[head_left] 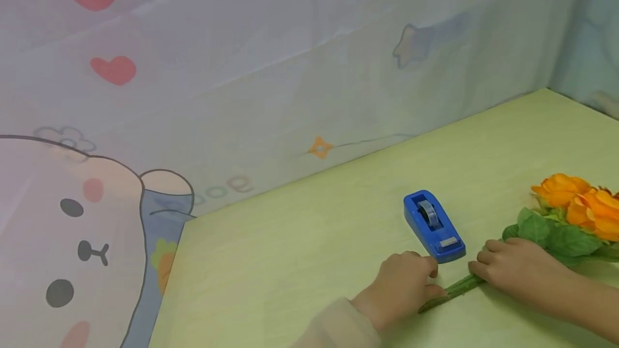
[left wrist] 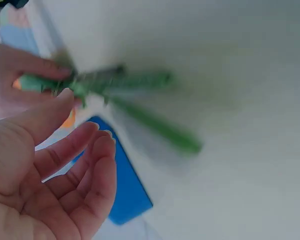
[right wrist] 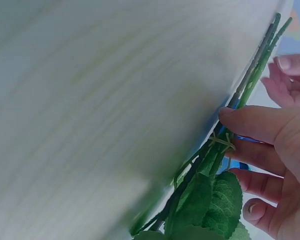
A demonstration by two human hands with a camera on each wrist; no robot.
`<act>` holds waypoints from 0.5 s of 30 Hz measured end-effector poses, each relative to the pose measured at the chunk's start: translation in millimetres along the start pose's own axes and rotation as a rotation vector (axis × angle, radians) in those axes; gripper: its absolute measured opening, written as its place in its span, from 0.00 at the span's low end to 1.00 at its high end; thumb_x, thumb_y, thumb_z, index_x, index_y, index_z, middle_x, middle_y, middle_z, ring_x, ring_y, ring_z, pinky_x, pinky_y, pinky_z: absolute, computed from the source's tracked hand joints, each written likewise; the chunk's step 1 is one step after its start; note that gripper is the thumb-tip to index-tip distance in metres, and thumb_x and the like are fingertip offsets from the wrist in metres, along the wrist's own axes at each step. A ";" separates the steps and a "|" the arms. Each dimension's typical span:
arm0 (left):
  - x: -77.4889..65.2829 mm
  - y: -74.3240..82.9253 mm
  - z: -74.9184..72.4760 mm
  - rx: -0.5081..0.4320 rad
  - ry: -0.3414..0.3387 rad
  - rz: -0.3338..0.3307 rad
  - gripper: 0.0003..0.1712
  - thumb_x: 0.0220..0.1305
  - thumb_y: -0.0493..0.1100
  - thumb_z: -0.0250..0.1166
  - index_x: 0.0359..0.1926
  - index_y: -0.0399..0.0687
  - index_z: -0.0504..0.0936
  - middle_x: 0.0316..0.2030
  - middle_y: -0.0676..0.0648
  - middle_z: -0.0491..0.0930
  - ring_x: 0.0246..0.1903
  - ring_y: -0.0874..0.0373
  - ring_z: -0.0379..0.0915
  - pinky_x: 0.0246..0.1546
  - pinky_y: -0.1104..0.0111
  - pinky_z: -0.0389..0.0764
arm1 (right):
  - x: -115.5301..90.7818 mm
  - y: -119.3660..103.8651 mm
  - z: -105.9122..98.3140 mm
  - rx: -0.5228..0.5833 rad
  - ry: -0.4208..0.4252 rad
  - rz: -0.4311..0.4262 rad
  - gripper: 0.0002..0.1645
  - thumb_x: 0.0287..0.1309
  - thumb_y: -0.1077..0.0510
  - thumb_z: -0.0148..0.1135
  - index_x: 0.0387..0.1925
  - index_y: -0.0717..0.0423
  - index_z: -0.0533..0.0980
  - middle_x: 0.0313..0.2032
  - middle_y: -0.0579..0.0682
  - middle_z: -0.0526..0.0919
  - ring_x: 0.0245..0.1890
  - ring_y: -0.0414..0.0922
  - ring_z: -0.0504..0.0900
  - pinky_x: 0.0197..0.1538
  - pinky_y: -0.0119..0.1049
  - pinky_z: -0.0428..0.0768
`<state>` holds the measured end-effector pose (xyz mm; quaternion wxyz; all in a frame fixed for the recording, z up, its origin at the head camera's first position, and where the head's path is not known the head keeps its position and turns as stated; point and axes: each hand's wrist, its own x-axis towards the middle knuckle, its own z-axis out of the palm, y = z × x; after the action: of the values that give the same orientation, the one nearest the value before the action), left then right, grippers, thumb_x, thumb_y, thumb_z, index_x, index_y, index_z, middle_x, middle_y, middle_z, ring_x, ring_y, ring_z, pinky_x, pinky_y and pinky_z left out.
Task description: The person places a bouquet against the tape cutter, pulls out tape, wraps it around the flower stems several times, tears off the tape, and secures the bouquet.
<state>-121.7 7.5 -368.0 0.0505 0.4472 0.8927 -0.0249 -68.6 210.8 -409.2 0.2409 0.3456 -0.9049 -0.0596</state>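
Several green stems slant past the near side of the tape dispenser, pinched by the right hand toward the blooms on its right, while the left hand, closer to it, curves loosely open, empty, beside their ends.

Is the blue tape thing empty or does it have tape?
Not empty: a pale tape roll shows inside the blue tape dispenser.
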 end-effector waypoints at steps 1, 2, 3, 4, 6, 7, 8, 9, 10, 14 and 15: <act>1.0 -3.3 -3.0 -0.017 0.001 -0.011 0.11 0.57 0.57 0.65 0.34 0.58 0.81 0.25 0.62 0.78 0.23 0.71 0.68 0.20 0.79 0.65 | 0.1 0.6 -0.7 0.002 -0.010 0.002 0.20 0.21 0.65 0.75 0.23 0.48 0.77 0.19 0.41 0.75 0.21 0.41 0.68 0.20 0.31 0.69; 2.5 -6.7 -6.0 -0.031 0.010 -0.025 0.11 0.57 0.56 0.65 0.36 0.57 0.82 0.27 0.61 0.79 0.24 0.71 0.70 0.21 0.79 0.66 | 0.3 1.2 -1.5 0.007 -0.022 0.007 0.20 0.22 0.65 0.76 0.23 0.48 0.77 0.20 0.41 0.75 0.21 0.40 0.68 0.21 0.31 0.69; 4.0 -10.4 -8.7 -0.044 0.022 -0.044 0.11 0.57 0.55 0.66 0.37 0.56 0.82 0.28 0.61 0.80 0.25 0.70 0.70 0.23 0.78 0.67 | 0.5 1.5 -2.2 0.007 -0.023 0.010 0.20 0.22 0.65 0.76 0.23 0.48 0.77 0.20 0.41 0.75 0.21 0.41 0.69 0.21 0.31 0.69; 5.6 -14.1 -11.2 -0.056 0.037 -0.063 0.11 0.57 0.54 0.66 0.37 0.55 0.82 0.29 0.60 0.80 0.26 0.69 0.71 0.24 0.78 0.68 | 0.7 1.6 -2.7 0.009 -0.026 0.013 0.20 0.22 0.65 0.76 0.23 0.47 0.78 0.20 0.41 0.76 0.21 0.41 0.69 0.21 0.31 0.69; 9.0 -21.6 -14.9 -0.080 0.082 -0.109 0.11 0.58 0.51 0.66 0.38 0.53 0.82 0.30 0.58 0.80 0.28 0.68 0.72 0.28 0.77 0.70 | 0.9 1.8 -3.2 0.019 -0.017 0.015 0.20 0.22 0.66 0.76 0.23 0.47 0.78 0.21 0.41 0.77 0.22 0.41 0.70 0.21 0.31 0.70; 10.6 -24.8 -16.2 -0.091 0.105 -0.135 0.10 0.58 0.50 0.66 0.39 0.52 0.82 0.31 0.58 0.80 0.29 0.67 0.73 0.30 0.77 0.71 | 0.7 2.1 -3.7 0.028 -0.018 0.018 0.20 0.21 0.66 0.76 0.24 0.47 0.78 0.21 0.40 0.77 0.22 0.41 0.70 0.21 0.31 0.70; 12.4 -27.9 -17.0 -0.102 0.133 -0.154 0.10 0.58 0.49 0.66 0.40 0.52 0.82 0.32 0.57 0.80 0.31 0.66 0.73 0.32 0.76 0.71 | 0.5 2.3 -4.3 0.036 -0.018 0.020 0.20 0.22 0.66 0.76 0.23 0.47 0.78 0.21 0.40 0.77 0.22 0.41 0.70 0.21 0.31 0.70; 14.3 -30.6 -17.4 -0.119 0.158 -0.169 0.11 0.58 0.47 0.66 0.41 0.51 0.81 0.33 0.56 0.80 0.32 0.65 0.74 0.33 0.76 0.72 | 0.6 2.5 -4.7 0.044 -0.008 0.020 0.20 0.22 0.66 0.76 0.23 0.47 0.79 0.21 0.40 0.77 0.22 0.40 0.70 0.21 0.30 0.70; 16.4 -32.9 -17.8 -0.133 0.183 -0.175 0.12 0.58 0.46 0.66 0.43 0.50 0.81 0.35 0.55 0.80 0.34 0.64 0.74 0.35 0.75 0.73 | 0.7 3.2 -5.2 0.062 -0.005 0.019 0.19 0.22 0.66 0.75 0.23 0.47 0.79 0.21 0.40 0.77 0.21 0.40 0.69 0.21 0.30 0.70; 28.0 -38.3 -19.4 -0.156 0.250 -0.184 0.18 0.58 0.45 0.66 0.50 0.47 0.79 0.44 0.52 0.79 0.43 0.62 0.76 0.42 0.74 0.74 | 3.8 6.5 -10.7 0.140 0.006 0.050 0.18 0.24 0.66 0.75 0.22 0.46 0.78 0.21 0.37 0.75 0.20 0.37 0.66 0.20 0.29 0.68; 31.5 -39.0 -19.8 -0.161 0.258 -0.186 0.20 0.58 0.45 0.66 0.51 0.47 0.78 0.46 0.52 0.79 0.45 0.62 0.75 0.44 0.74 0.73 | 5.4 7.3 -12.6 0.174 -0.007 0.074 0.17 0.26 0.66 0.74 0.21 0.45 0.77 0.20 0.36 0.73 0.20 0.35 0.65 0.20 0.28 0.67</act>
<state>-173.0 11.0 -351.9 -0.0314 0.3567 0.9284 0.0994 -70.4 213.5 -394.0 0.2086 0.3312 -0.9198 0.0271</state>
